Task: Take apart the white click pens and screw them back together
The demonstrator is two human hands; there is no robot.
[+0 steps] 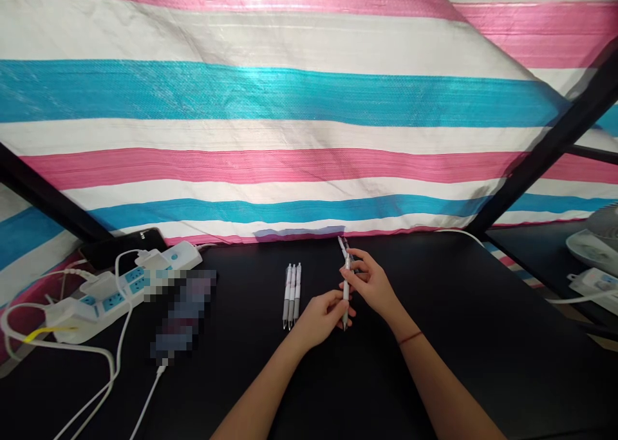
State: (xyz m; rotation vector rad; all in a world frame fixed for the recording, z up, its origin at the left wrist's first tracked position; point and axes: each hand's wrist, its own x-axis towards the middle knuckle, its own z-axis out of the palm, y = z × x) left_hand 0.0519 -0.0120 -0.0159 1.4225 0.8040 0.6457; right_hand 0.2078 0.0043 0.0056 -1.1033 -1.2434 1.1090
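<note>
Both hands hold one white-and-grey pen (346, 292) between them, its metal tip pointing down toward me. My left hand (321, 319) pinches the lower part, near the grey grip. The upper part is pinched by my right hand (369, 282), which has a thin red cord at the wrist. Just left of my left hand, several similar pens (291, 292) lie side by side on the black table (241, 375), tips toward me. Beyond my right hand lie more pens (342, 245), partly hidden by its fingers.
On the left lie a white power strip (186, 259) with plugs and cables, a black device (130, 247) behind it, and a blurred-out object (183, 317) with a white cable. A striped sheet (290, 98) hangs behind the table. At far right stand a fan (596, 240) and another power strip (596, 285).
</note>
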